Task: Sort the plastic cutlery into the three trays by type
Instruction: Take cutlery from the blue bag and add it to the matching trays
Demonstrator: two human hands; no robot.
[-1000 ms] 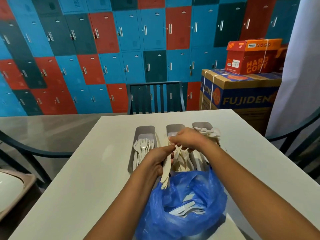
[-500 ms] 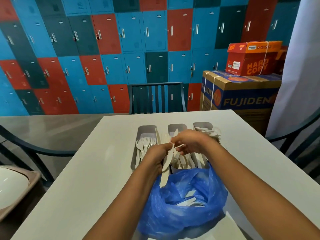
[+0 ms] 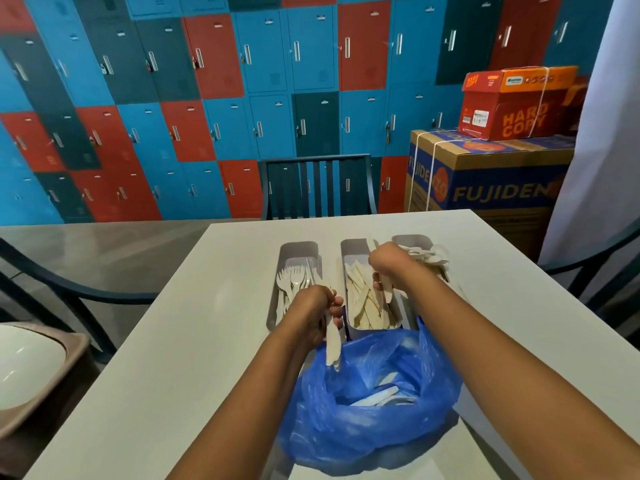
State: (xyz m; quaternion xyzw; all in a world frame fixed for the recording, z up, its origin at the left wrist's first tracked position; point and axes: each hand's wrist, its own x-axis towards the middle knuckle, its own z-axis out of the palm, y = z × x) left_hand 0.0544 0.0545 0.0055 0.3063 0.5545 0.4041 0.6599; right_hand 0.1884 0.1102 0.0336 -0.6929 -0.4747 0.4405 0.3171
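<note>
The left hand (image 3: 313,306) grips a few light, stiff white plastic cutlery pieces (image 3: 332,344) over the blue plastic bag (image 3: 374,403), best held by the handles, while the right hand (image 3: 388,268) pinches a cream plastic knife (image 3: 386,289) above the middle grey tray (image 3: 349,247).

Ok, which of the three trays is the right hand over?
The middle tray, the one with knives. The right hand holds a piece above it; forks fill the left tray, spoons the right tray.
</note>
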